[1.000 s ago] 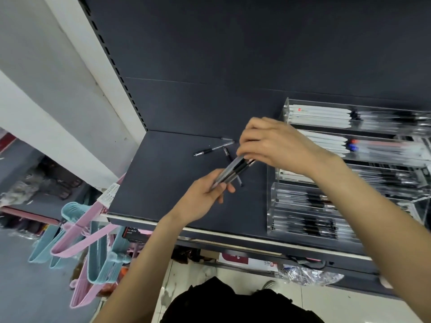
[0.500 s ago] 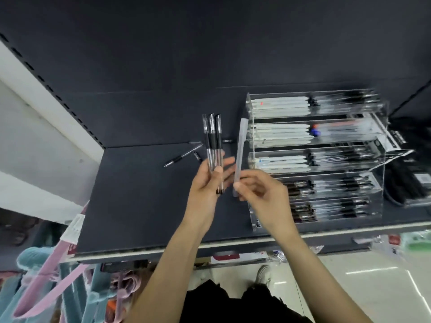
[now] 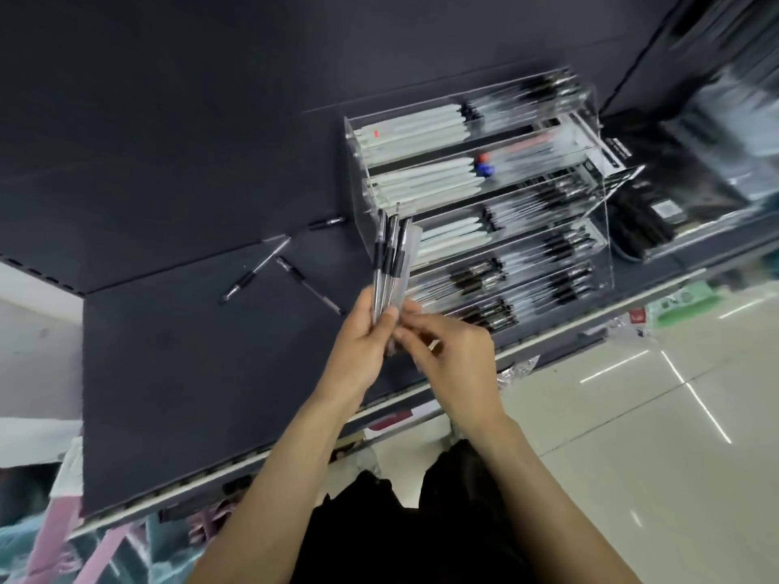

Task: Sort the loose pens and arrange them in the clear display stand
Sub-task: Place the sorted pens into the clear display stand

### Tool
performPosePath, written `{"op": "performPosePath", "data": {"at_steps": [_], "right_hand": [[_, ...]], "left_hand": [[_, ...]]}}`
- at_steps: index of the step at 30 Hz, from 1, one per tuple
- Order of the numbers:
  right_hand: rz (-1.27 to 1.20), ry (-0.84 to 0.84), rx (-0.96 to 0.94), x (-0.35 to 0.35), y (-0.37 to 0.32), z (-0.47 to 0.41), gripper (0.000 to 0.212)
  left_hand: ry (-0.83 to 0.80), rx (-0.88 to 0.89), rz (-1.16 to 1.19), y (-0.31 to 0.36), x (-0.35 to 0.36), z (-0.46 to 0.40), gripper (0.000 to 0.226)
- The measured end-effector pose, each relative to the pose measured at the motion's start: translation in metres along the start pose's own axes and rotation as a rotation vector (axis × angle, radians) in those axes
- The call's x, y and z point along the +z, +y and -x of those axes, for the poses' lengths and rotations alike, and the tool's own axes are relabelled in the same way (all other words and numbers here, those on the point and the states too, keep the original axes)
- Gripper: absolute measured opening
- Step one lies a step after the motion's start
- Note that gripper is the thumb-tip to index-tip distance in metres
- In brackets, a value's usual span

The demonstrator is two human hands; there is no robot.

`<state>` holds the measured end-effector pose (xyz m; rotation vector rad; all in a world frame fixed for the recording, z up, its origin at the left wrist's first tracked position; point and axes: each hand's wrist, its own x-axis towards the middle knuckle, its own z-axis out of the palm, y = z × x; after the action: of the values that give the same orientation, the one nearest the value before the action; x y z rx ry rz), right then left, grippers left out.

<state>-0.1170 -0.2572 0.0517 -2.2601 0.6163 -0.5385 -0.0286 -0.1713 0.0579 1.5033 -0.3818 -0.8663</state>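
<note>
- Centre of frame: left hand [image 3: 366,346] grips a bundle of pens [image 3: 390,263] by their lower ends, fingers curled round the barrels; the pens stand near upright, tips toward the top of the frame, black grips showing halfway up.
- Right hand [image 3: 453,356] just beside it, fingertips [image 3: 402,335] pinching at the foot of the same bundle. Motion blur here; exactly which pen it holds is not clear.
- A pale frosted pen [image 3: 413,246] sits at the right edge of the bundle, overlapping the stand behind it.
- Left of the hands, on the dark shelf [image 3: 177,373]: two loose pens [image 3: 258,269] lying crossed, a third short one [image 3: 326,223] further up near the back panel.
- Right of centre: clear display stand [image 3: 590,229], several tiers, filled with rows of pens. Upper tiers show white ends; one red and one blue cap on the second tier. Lower tiers are smeared; a count is not possible.
- Far right: dark packaged goods [image 3: 640,221], blurred, cut by the frame edge.
- Lower left: pink and teal items [image 3: 55,541] below the shelf, partly cut off.
</note>
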Motion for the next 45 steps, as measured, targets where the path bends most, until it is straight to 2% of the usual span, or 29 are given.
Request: {"op": "performPosePath", "data": {"at_steps": [3,5,6,8,10,13,17,19,22,26,28,31,37,40,42,45], "right_hand": [[0.023,0.063,0.041,-0.033,0.019,-0.009,0.026],[-0.089,0.081,0.102,-0.059,0.039,-0.022,0.014],[-0.152,0.055,0.142,-0.067,0.046,-0.030,0.012],[-0.266,-0.057,0.209,-0.087,0.066,-0.047,0.022],[-0.363,-0.150,0.233,-0.105,0.082,-0.062,0.020],[-0.553,-0.224,0.249,-0.132,0.104,-0.080,0.018],[-0.761,-0.280,0.313,-0.154,0.126,-0.099,0.025],[-0.778,-0.296,0.285,-0.166,0.136,-0.112,0.022],[-0.763,-0.193,0.220,-0.197,0.156,-0.141,0.017],[-0.611,0.011,0.094,-0.230,0.176,-0.190,0.013],[-0.451,0.013,-0.018,-0.229,0.177,-0.212,0.012],[-0.179,-0.076,-0.175,-0.215,0.177,-0.234,0.003],[0.478,-0.112,-0.626,-0.206,0.181,-0.254,0.014],[0.720,-0.111,-0.698,-0.201,0.175,-0.264,0.017],[0.807,-0.132,-0.715,-0.198,0.168,-0.268,0.013],[0.723,-0.242,-0.727,-0.192,0.154,-0.266,0.001]], "left_hand": [[-0.034,-0.025,-0.106,0.001,0.009,-0.003,0.023],[-0.067,-0.018,-0.217,0.003,0.017,-0.008,0.026],[-0.101,-0.011,-0.259,0.005,0.017,-0.011,0.028],[-0.149,-0.010,-0.325,0.012,0.029,-0.020,0.030],[-0.176,-0.031,-0.369,0.023,0.046,-0.030,0.030],[-0.192,-0.037,-0.406,0.036,0.068,-0.047,0.031],[-0.237,-0.037,-0.489,0.046,0.093,-0.065,0.032],[-0.220,-0.025,-0.489,0.051,0.106,-0.072,0.033],[-0.033,0.032,-0.466,0.056,0.113,-0.082,0.032],[0.254,0.114,-0.334,0.058,0.108,-0.085,0.025],[0.378,0.100,-0.276,0.057,0.109,-0.085,0.020],[0.487,0.089,-0.196,0.055,0.114,-0.087,0.019],[0.528,0.088,-0.168,0.056,0.127,-0.095,0.027],[0.519,0.083,-0.161,0.057,0.132,-0.101,0.026],[0.517,0.080,-0.146,0.058,0.134,-0.103,0.026],[0.512,0.095,-0.134,0.059,0.134,-0.104,0.026]]}}
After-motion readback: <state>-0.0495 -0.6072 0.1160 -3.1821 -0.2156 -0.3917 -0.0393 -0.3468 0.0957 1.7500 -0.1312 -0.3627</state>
